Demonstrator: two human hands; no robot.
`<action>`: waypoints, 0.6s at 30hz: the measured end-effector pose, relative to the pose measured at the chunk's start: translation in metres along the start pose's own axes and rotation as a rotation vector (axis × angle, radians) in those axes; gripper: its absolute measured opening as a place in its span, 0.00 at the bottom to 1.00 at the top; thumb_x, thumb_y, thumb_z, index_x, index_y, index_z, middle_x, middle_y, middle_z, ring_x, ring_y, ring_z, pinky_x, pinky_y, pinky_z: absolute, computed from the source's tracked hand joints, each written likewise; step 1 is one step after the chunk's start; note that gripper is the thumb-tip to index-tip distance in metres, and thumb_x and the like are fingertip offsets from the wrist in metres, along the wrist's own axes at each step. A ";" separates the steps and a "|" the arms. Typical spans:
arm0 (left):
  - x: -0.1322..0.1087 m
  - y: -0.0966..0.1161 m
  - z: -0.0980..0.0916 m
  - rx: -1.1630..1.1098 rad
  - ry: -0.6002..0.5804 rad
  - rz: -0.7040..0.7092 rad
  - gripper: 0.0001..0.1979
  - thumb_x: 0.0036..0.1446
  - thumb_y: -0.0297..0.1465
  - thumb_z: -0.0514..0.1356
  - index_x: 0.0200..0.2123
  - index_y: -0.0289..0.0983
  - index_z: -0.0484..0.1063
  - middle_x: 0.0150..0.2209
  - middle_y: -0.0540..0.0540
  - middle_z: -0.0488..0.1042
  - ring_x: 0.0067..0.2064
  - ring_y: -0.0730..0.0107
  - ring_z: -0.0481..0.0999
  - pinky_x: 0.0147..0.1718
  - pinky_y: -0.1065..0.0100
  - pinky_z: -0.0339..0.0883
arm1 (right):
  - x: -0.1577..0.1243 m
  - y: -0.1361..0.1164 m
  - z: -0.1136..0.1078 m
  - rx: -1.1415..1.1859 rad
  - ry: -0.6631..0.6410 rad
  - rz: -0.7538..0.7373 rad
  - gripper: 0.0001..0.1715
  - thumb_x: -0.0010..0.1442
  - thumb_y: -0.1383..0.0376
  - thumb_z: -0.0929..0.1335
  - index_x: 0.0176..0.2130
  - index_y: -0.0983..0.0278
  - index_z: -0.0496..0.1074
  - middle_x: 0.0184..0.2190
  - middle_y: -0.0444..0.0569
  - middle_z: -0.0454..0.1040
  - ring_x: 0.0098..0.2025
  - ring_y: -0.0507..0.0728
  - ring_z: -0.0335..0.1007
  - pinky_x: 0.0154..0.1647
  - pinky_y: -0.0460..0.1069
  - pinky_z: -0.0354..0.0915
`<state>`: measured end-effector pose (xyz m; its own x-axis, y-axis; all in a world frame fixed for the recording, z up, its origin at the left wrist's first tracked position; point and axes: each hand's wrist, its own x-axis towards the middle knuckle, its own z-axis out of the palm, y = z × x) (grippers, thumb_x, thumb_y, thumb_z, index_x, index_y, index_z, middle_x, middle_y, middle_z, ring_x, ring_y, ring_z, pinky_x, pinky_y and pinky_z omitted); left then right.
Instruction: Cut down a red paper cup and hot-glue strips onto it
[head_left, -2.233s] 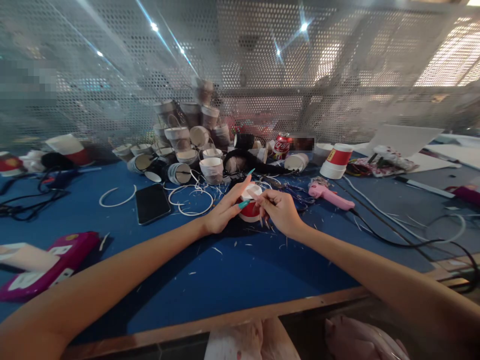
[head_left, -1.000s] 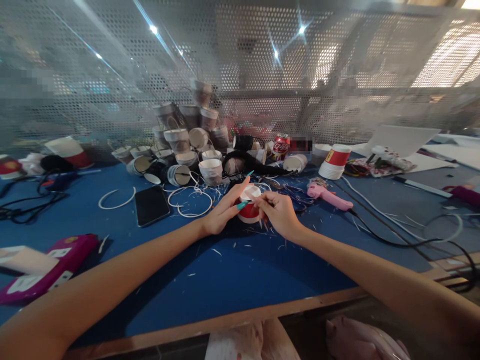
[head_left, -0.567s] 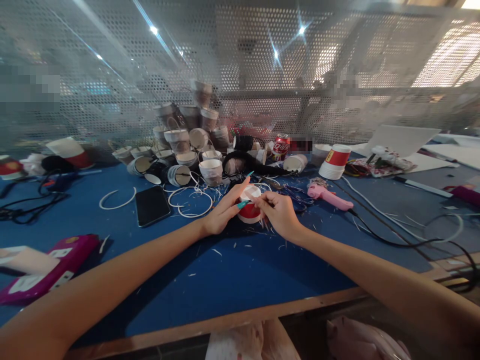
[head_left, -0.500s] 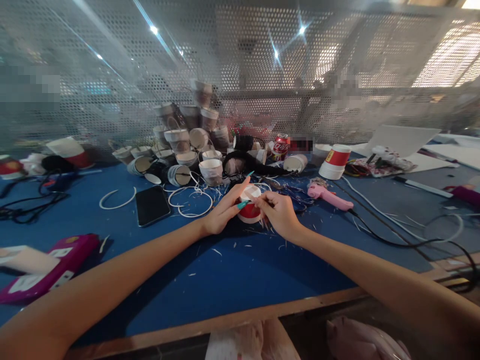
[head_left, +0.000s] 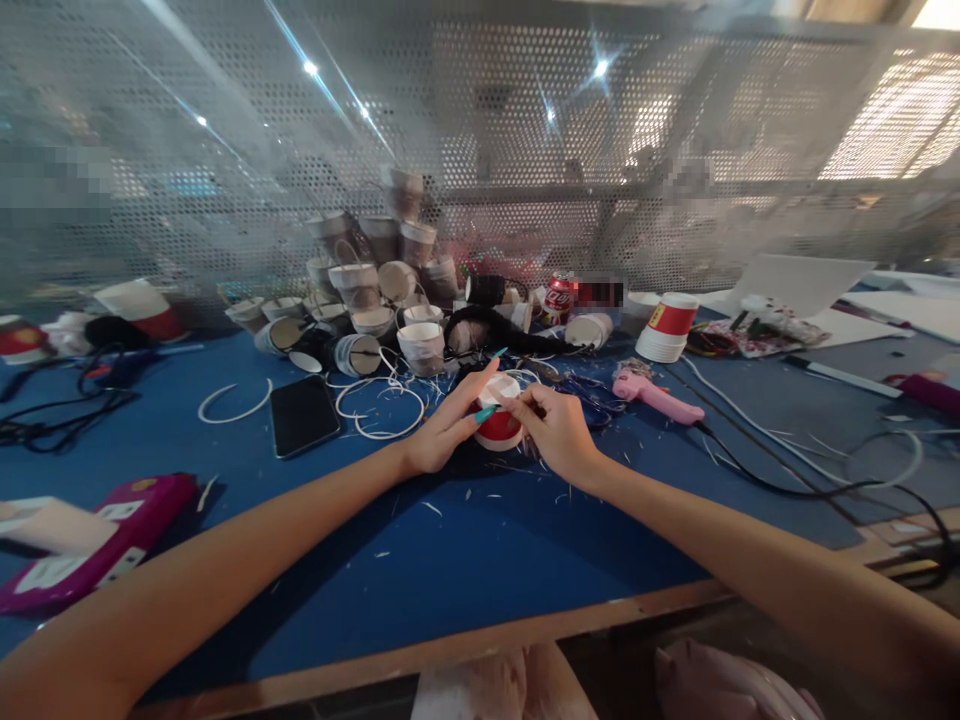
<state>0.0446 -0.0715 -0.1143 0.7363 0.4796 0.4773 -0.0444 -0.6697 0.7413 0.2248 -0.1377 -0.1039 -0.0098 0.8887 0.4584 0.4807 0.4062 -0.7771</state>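
A red and white paper cup [head_left: 501,426] stands upside down on the blue table, its white base facing up. Wrapped along its left side is my left hand [head_left: 452,418], with long teal nails, the thumb at the near edge and the fingers behind. My right hand [head_left: 559,430] is at the cup's right side, thumb and forefinger pinched together over the edge of the base. What sits in that pinch is too small and partly hidden to make out. White scraps [head_left: 433,508] lie on the table in front of the cup.
Many fabric-covered cups [head_left: 355,287] are piled behind my hands. A phone [head_left: 304,416] and white cord loops [head_left: 380,407] lie left, beyond a purple packet [head_left: 142,520]. At right are a pink glue gun [head_left: 660,396], stacked red cups [head_left: 667,328] and a cola can [head_left: 559,294].
The pinched right fingers have shifted slightly at the rim of the cup's base. My left hand keeps its hold, and the cup stays in place.
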 end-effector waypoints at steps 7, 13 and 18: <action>0.000 0.007 -0.001 0.008 -0.006 -0.007 0.34 0.57 0.45 0.51 0.64 0.45 0.42 0.64 0.43 0.51 0.63 0.50 0.51 0.60 0.49 0.44 | 0.000 0.000 -0.002 -0.091 -0.043 -0.015 0.23 0.63 0.51 0.55 0.24 0.61 0.58 0.15 0.42 0.65 0.18 0.50 0.63 0.23 0.45 0.57; 0.002 0.014 0.005 0.230 0.035 -0.087 0.47 0.47 0.39 0.64 0.64 0.40 0.40 0.62 0.36 0.52 0.62 0.48 0.53 0.60 0.48 0.45 | 0.011 0.002 -0.022 -0.528 0.139 -0.113 0.17 0.63 0.56 0.53 0.31 0.63 0.60 0.28 0.51 0.69 0.33 0.58 0.66 0.34 0.51 0.60; 0.004 0.013 0.011 0.240 0.134 -0.171 0.53 0.42 0.30 0.67 0.64 0.37 0.35 0.58 0.35 0.58 0.59 0.51 0.59 0.59 0.50 0.48 | 0.028 0.003 -0.058 -0.941 0.323 0.062 0.19 0.53 0.63 0.61 0.42 0.74 0.62 0.42 0.66 0.64 0.47 0.69 0.59 0.46 0.59 0.58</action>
<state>0.0540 -0.0844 -0.1075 0.6231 0.6566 0.4249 0.2449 -0.6798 0.6913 0.2768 -0.1241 -0.0682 0.2112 0.7452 0.6325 0.9728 -0.0974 -0.2101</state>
